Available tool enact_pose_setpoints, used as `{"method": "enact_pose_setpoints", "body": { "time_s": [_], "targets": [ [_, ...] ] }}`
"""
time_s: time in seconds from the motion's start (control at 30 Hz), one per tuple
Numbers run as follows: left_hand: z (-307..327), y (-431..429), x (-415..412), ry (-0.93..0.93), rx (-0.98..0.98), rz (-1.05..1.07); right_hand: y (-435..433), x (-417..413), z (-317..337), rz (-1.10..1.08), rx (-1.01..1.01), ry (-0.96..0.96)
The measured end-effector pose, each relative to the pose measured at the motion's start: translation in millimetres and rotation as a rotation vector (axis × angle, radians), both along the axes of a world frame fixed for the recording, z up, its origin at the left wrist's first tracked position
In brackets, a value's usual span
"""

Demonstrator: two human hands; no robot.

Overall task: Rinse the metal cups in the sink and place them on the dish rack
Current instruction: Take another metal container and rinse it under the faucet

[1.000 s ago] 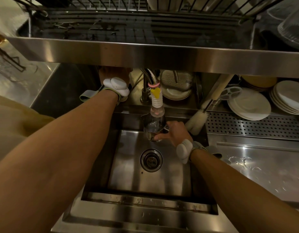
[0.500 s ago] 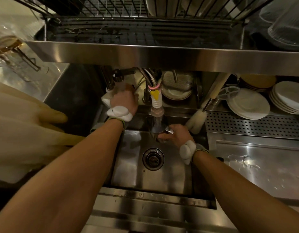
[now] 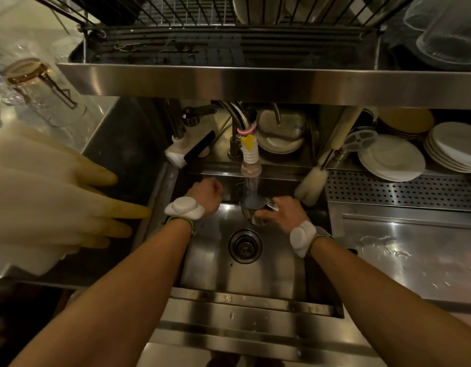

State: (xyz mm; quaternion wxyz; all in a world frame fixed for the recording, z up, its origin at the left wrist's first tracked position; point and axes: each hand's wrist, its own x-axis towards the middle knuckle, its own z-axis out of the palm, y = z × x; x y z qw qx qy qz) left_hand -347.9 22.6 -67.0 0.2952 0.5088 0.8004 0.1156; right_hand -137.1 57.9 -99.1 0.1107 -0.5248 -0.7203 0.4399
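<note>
Left hand (image 3: 205, 194) has dropped lower, grip curled empty; right hand (image 3: 285, 213) clasps one metal cup (image 3: 249, 212).

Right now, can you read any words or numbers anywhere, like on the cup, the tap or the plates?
None: no words, numbers or signs can be read in this view. The metal cup in the right hand, the tap nozzle, the plates and the dish rack all look unmarked.

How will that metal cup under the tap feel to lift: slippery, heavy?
Probably slippery: the metal cup is shiny, and water from the tap seems to run into it. Likely heavier while it holds water. Seems rigid: the right hand grips it with no visible denting.
</note>
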Motion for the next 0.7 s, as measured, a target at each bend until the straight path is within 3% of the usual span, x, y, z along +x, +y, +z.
{"method": "enact_pose_setpoints", "body": {
  "time_s": [0.7],
  "targets": [
    [-14,-15,20,-0.255,0.072,0.06,-6,-12,-10,-0.04,0.049,0.021]
  ]
}}
